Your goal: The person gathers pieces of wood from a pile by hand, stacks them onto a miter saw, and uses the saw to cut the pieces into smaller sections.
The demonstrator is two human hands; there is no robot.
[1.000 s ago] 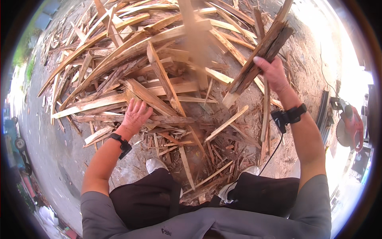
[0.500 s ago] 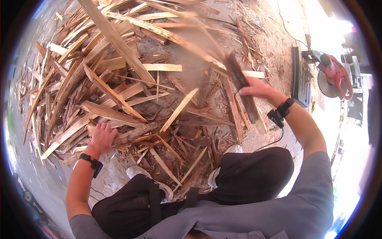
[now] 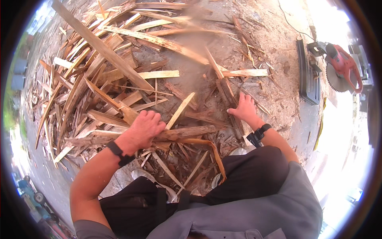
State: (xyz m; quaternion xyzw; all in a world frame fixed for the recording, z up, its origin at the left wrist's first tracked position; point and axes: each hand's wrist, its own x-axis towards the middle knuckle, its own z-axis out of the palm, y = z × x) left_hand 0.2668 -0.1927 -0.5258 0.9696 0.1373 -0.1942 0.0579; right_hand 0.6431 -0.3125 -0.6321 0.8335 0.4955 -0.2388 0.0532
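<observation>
My left hand (image 3: 144, 129) is closed over a long, rough, bark-covered strip of wood (image 3: 191, 132), which lies crosswise in front of my knees; a bent strip of bark (image 3: 215, 153) hangs off its right end. My right hand (image 3: 247, 110) has its fingers spread, with nothing held in them. Its thumb is close beside dark wood strips (image 3: 227, 91) that lie lengthwise on the ground. To the left and ahead spreads a big tangled pile of split wood strips (image 3: 107, 75), with one long plank (image 3: 103, 47) slanting over the top.
At the right is a red circular saw (image 3: 344, 67) with its round blade showing, beside a dark ridged metal piece (image 3: 308, 75) and a cable (image 3: 292, 26). Wood chips and bark bits cover the ground between my shoes. A blurred smear crosses the upper middle.
My right hand has let go of the dark wood strip and moved lower and leftward, its fingers now apart. My left hand has shifted right onto the bark-covered strip, which has moved rightward.
</observation>
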